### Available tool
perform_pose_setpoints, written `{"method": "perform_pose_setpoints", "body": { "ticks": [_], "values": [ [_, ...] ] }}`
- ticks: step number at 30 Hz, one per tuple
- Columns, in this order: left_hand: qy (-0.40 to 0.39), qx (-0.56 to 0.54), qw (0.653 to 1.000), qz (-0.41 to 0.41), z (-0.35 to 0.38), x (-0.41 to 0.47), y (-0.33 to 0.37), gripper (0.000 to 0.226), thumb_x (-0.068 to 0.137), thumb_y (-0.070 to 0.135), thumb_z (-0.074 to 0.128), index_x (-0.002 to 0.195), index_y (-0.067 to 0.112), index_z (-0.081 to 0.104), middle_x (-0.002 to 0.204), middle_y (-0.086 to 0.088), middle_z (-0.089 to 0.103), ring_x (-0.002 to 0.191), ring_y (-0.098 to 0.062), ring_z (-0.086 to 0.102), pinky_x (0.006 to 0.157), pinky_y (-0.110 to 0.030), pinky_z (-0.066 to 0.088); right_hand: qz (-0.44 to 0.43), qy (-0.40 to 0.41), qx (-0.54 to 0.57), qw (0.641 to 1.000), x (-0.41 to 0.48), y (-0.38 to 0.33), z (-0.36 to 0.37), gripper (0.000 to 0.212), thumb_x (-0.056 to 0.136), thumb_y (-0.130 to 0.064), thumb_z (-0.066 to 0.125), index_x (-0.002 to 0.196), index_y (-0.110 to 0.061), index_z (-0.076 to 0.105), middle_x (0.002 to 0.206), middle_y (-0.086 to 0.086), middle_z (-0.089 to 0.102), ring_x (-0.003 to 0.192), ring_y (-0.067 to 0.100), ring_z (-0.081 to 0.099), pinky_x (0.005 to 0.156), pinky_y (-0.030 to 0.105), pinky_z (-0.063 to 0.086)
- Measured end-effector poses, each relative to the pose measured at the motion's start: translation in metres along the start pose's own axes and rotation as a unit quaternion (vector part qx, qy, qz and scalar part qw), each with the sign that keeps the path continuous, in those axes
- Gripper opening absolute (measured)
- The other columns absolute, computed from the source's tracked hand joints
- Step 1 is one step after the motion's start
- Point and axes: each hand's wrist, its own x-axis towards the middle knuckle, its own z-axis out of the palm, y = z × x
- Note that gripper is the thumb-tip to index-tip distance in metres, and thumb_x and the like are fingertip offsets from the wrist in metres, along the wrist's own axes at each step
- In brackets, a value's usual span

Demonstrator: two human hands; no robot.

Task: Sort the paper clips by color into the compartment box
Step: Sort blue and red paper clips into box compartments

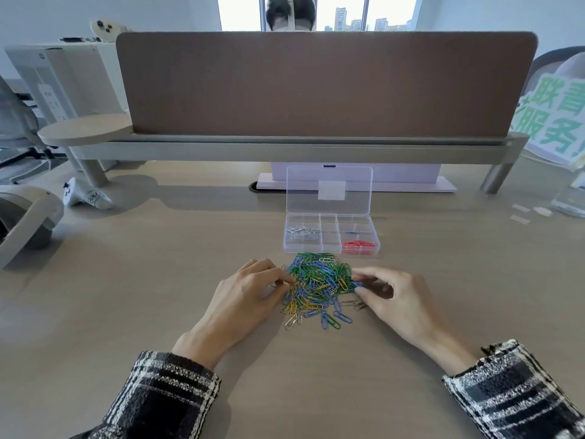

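both hands rest low on the desk (pixel 126 280), forearms in black-and-white plaid sleeves (pixel 164 394) angling inward toward the pile of paper clips (pixel 319 286). the left hand (pixel 243 299) lies palm down at the left edge of the pile, fingers curled, thumb and forefinger pinched together among the yellow and silver clips; whether a clip is actually caught between them i cannot tell. the right hand (pixel 395 299) sits at the right edge of the pile, its thumb and forefinger closed on a blue clip (pixel 357 284) there, the other fingers loosely bent.

the pile is a tangle of green, blue, yellow and silver clips, with a few strays just nearer the person. just beyond the pile stands the clear compartment box (pixel 330 234), lid (pixel 329 190) propped upright with a blank white label on it. inside, white clips (pixel 300 231) lie in the left compartments, red clips (pixel 359 245) in the near right one, and a single blue clip sits in the compartment behind the red.

far to the right of the pile, a white sheet (pixel 560 122) carries large green chinese characters. well left of the pile, a white controller (pixel 85 194) bears small writing i cannot read.
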Motion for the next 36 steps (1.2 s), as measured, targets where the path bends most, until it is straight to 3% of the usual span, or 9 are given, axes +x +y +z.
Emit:
{"method": "perform_pose_setpoints", "body": {
  "ticks": [3,9,16,22,26,29,31,33,36],
  "values": [
    [-0.002,-0.013,1.0,0.001,-0.002,0.001,-0.001,0.008,0.088,0.037,0.065,0.094,0.042,0.068,0.095,0.023,0.058,0.096,0.009,0.049,0.07,-0.027,0.049,-0.034,0.008,-0.073,0.997,0.002,0.002,-0.001,0.018,0.076,-0.03,0.08,0.094,-0.03,0.074,0.085,-0.021,0.066,0.087,0.001,0.059,0.079,0.021,0.048],
    [-0.004,-0.017,1.0,0.016,-0.008,0.0,0.001,0.008,0.083,0.045,0.069,0.085,0.038,0.068,0.09,0.022,0.057,0.093,0.007,0.051,0.072,-0.025,0.049,-0.02,0.018,-0.146,0.989,0.005,-0.002,0.0,0.021,0.073,-0.052,0.074,0.082,-0.033,0.073,0.08,-0.019,0.063,0.087,0.006,0.051,0.073,0.024,0.041],
    [-0.014,0.031,0.999,0.004,-0.009,0.0,0.001,0.017,0.079,0.053,0.067,0.083,0.037,0.067,0.09,0.021,0.055,0.091,0.005,0.049,0.066,-0.031,0.051,0.006,-0.005,-0.177,0.984,0.007,-0.006,0.005,0.011,0.083,-0.038,0.069,0.089,-0.03,0.072,0.082,-0.017,0.056,0.098,0.011,0.05,0.077,0.029,0.044],
    [-0.014,0.056,0.998,0.004,-0.009,-0.001,0.004,0.006,0.082,0.042,0.066,0.081,0.037,0.067,0.09,0.021,0.056,0.089,0.003,0.047,0.064,-0.032,0.051,-0.044,0.006,-0.23,0.972,0.007,-0.007,0.008,0.003,0.085,-0.024,0.068,0.083,-0.021,0.07,0.084,-0.009,0.065,0.091,0.02,0.055,0.073,0.038,0.049],
    [0.001,0.015,1.0,-0.01,-0.01,0.001,0.003,0.005,0.084,0.042,0.068,0.082,0.038,0.07,0.089,0.024,0.059,0.089,0.006,0.048,0.064,-0.024,0.046,-0.048,-0.002,-0.218,0.975,0.008,-0.002,0.007,0.004,0.089,-0.021,0.067,0.085,-0.02,0.069,0.086,-0.007,0.064,0.09,0.022,0.055,0.073,0.042,0.049],
    [0.03,-0.026,0.999,-0.027,-0.009,0.003,0.006,0.003,0.087,0.036,0.068,0.085,0.038,0.07,0.083,0.029,0.06,0.083,0.01,0.048,0.061,-0.02,0.036,-0.048,0.005,-0.206,0.977,0.008,-0.002,0.006,0.004,0.091,-0.02,0.065,0.088,-0.019,0.068,0.088,-0.008,0.063,0.092,0.022,0.055,0.076,0.04,0.047],
    [0.034,-0.062,0.996,-0.048,-0.005,0.003,0.01,0.004,0.088,0.035,0.067,0.085,0.038,0.068,0.079,0.032,0.06,0.076,0.01,0.049,0.06,-0.019,0.033,-0.047,0.016,-0.183,0.982,0.007,-0.003,0.006,0.004,0.092,-0.02,0.063,0.09,-0.019,0.067,0.084,-0.014,0.059,0.09,0.018,0.053,0.075,0.03,0.041],
    [0.027,-0.096,0.993,-0.064,0.001,0.003,0.015,0.005,0.087,0.036,0.067,0.084,0.04,0.067,0.08,0.027,0.062,0.07,0.008,0.049,0.06,-0.021,0.035,-0.03,0.029,-0.135,0.99,0.007,-0.005,0.006,0.004,0.092,-0.02,0.063,0.091,-0.022,0.066,0.079,-0.019,0.053,0.082,0.01,0.052,0.068,0.023,0.034],
    [0.012,-0.131,0.989,-0.07,0.009,0.004,0.022,0.003,0.087,0.036,0.068,0.085,0.038,0.069,0.084,0.026,0.066,0.067,0.008,0.051,0.064,-0.024,0.041,0.0,0.039,-0.041,0.998,0.007,-0.007,0.006,0.008,0.091,-0.021,0.065,0.088,-0.028,0.067,0.075,-0.012,0.06,0.065,0.005,0.054,0.06,0.018,0.036]
  ]
}}
